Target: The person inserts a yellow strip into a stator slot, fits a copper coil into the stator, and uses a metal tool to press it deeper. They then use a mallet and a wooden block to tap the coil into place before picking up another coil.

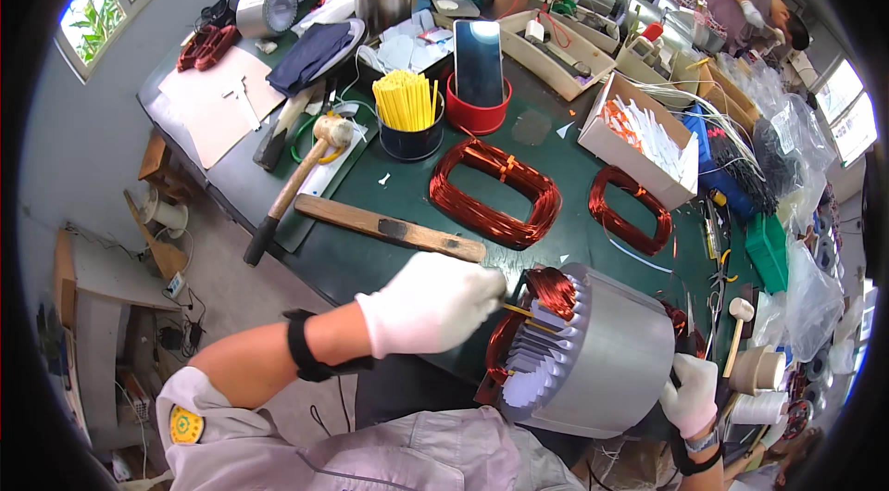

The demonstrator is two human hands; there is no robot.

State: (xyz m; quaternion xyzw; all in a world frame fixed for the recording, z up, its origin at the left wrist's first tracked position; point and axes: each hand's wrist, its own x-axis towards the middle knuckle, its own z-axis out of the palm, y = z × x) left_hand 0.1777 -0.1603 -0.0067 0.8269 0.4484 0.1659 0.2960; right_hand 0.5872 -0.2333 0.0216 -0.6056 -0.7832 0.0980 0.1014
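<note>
A grey motor stator [616, 352] lies on its side at the table's near edge. White liners line its slots, and red-brown copper winding [553, 292] comes out of its left end. My left hand [440, 301], in a white glove, is closed at that end, with a thin yellow strip [517, 309] running from its fingers to the slots. At the stator's right end my right hand [693, 394], also gloved, curls against the rim; some of its fingers are hidden. A wooden bar [389, 228] lies just beyond my left hand.
Two copper coils [495, 193] lie past the stator. Behind them stand a black cup of yellow strips [407, 134] and a phone [479, 65] in a red holder [480, 111]. A mallet [301, 176] rests at left, a carton of white strips [639, 144] at right. Another person [745, 5] works far right.
</note>
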